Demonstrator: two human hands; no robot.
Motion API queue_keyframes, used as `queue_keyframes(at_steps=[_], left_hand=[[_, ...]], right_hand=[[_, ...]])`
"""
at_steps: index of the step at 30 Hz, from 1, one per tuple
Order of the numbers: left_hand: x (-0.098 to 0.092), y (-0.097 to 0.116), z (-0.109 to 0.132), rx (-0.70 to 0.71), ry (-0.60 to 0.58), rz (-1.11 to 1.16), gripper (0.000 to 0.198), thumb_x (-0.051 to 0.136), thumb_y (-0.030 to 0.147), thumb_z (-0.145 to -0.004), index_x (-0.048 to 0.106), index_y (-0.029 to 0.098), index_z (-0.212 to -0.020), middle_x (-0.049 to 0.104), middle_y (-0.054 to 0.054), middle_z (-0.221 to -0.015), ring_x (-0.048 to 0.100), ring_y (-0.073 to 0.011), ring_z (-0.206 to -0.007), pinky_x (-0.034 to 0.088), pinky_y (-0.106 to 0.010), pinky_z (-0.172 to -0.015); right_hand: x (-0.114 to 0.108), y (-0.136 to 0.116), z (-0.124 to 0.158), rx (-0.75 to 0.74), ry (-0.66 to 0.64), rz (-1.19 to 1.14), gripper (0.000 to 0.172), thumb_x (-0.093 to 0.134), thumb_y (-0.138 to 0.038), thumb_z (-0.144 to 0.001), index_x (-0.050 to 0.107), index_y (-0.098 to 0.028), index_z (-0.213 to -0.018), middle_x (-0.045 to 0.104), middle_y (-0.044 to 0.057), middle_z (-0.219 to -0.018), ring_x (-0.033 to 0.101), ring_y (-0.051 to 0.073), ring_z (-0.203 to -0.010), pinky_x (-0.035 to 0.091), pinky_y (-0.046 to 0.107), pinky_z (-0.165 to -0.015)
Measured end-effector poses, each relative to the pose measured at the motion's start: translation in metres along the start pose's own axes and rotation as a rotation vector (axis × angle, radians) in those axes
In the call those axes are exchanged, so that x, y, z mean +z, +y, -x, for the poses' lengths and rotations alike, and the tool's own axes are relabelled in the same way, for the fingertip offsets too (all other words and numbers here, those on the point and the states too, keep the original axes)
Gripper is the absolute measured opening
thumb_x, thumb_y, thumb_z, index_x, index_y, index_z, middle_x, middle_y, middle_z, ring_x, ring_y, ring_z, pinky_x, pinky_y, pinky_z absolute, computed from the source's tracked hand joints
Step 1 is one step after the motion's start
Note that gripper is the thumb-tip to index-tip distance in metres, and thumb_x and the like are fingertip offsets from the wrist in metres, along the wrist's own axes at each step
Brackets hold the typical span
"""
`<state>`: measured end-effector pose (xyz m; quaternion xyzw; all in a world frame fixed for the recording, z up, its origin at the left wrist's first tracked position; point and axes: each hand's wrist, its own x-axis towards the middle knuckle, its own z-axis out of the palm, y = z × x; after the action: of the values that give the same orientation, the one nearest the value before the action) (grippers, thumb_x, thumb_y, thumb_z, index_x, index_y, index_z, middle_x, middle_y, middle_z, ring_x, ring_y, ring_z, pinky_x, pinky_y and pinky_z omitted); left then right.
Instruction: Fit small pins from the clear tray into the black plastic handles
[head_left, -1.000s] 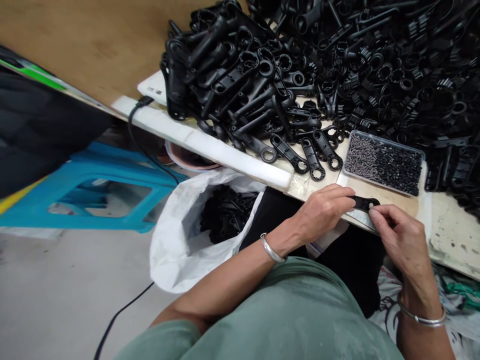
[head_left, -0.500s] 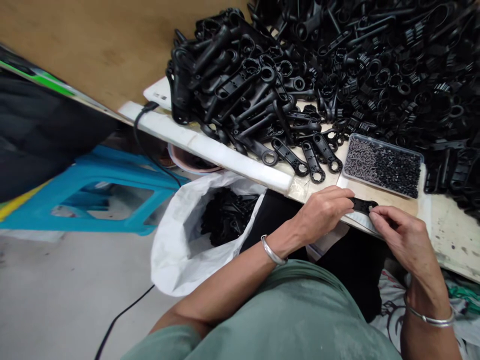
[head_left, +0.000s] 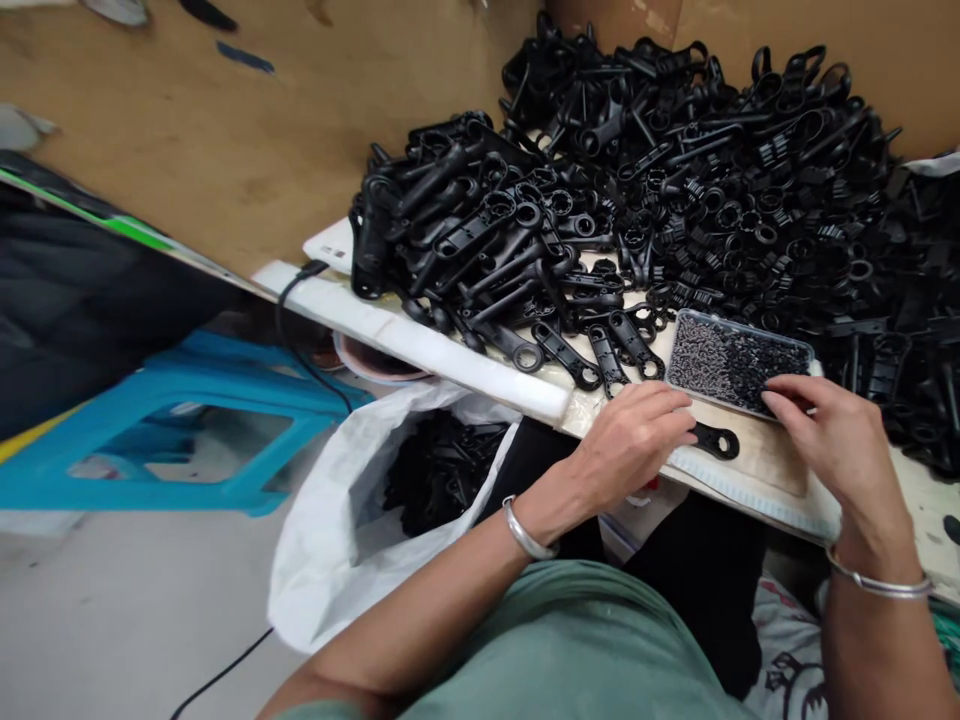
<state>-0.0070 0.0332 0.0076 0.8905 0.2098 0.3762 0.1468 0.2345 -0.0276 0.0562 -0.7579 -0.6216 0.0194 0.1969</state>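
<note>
My left hand [head_left: 637, 430] is closed on a flat black plastic part with a ring end [head_left: 716, 441], which lies at the table's front edge. The ring end sticks out to the right of my fingers; the other end is hidden beneath them. My right hand [head_left: 836, 430] is at the front right corner of a clear box [head_left: 739, 360] of tiny grey and black pieces. Its thumb and fingertips are drawn together there, and whatever is between them is too small to make out. Several similar black parts [head_left: 606, 358] lie left of the box.
A large heap of black plastic parts [head_left: 675, 190] covers the back of the table. White foam edging [head_left: 412, 345] runs along the front left. Below stand a white sack [head_left: 322, 540] with black parts inside and a blue stool [head_left: 187, 490]. A black cable [head_left: 281, 320] hangs over the edge.
My right hand has left the black part's ring end and moved right and away from me to the box. My left hand stays on the part. The camera view has tilted upward.
</note>
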Motion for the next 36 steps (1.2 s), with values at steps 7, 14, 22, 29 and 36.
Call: queue_keyframes(at_steps=[7, 14, 22, 29, 36], left_hand=[[-0.017, -0.015, -0.047, -0.076, -0.263, -0.263, 0.025, 0.047, 0.011, -0.099, 0.065, 0.016, -0.082, 0.065, -0.005, -0.085, 0.053, -0.0213, -0.088, 0.037, -0.035, -0.076], [-0.003, -0.029, -0.066, 0.032, -0.32, -0.273, 0.027, 0.044, 0.01, -0.1, 0.062, 0.017, -0.081, 0.059, -0.003, -0.08, 0.051, -0.0207, -0.092, 0.032, -0.036, -0.085], [-0.006, -0.022, -0.07, 0.041, -0.368, -0.317, 0.029, 0.041, 0.008, -0.101, 0.061, 0.016, -0.081, 0.061, -0.006, -0.082, 0.054, -0.023, -0.094, 0.032, -0.038, -0.081], [-0.008, -0.023, -0.066, 0.043, -0.351, -0.299, 0.024, 0.047, 0.009, -0.099, 0.061, 0.017, -0.082, 0.062, -0.002, -0.08, 0.055, -0.0213, -0.093, 0.032, -0.037, -0.083], [-0.017, -0.011, -0.073, -0.006, -0.401, -0.31, 0.026, 0.043, 0.007, -0.1, 0.063, 0.017, -0.087, 0.065, -0.004, -0.085, 0.056, -0.0218, -0.096, 0.035, -0.037, -0.083]], right_hand=[[0.012, -0.012, -0.026, -0.054, -0.174, 0.335, 0.02, 0.06, -0.028, -0.09, 0.076, -0.024, -0.102, 0.076, 0.005, -0.102, 0.069, 0.027, -0.089, 0.047, 0.037, -0.07], [0.011, -0.006, -0.023, -0.04, -0.137, 0.268, 0.02, 0.055, -0.027, -0.091, 0.075, -0.025, -0.093, 0.076, 0.004, -0.096, 0.068, 0.024, -0.083, 0.045, 0.035, -0.068], [0.009, 0.004, -0.014, -0.033, 0.073, -0.095, 0.019, 0.06, -0.034, -0.089, 0.076, -0.024, -0.09, 0.077, 0.004, -0.091, 0.069, 0.021, -0.08, 0.051, 0.035, -0.08], [0.009, 0.005, -0.002, 0.045, 0.124, -0.144, 0.026, 0.06, -0.045, -0.088, 0.077, -0.027, -0.092, 0.077, 0.003, -0.089, 0.069, 0.022, -0.073, 0.052, 0.038, -0.079], [0.017, 0.014, 0.006, 0.086, 0.14, -0.174, 0.02, 0.068, -0.05, -0.083, 0.078, -0.034, -0.091, 0.078, 0.005, -0.091, 0.071, 0.026, -0.07, 0.052, 0.04, -0.066]])
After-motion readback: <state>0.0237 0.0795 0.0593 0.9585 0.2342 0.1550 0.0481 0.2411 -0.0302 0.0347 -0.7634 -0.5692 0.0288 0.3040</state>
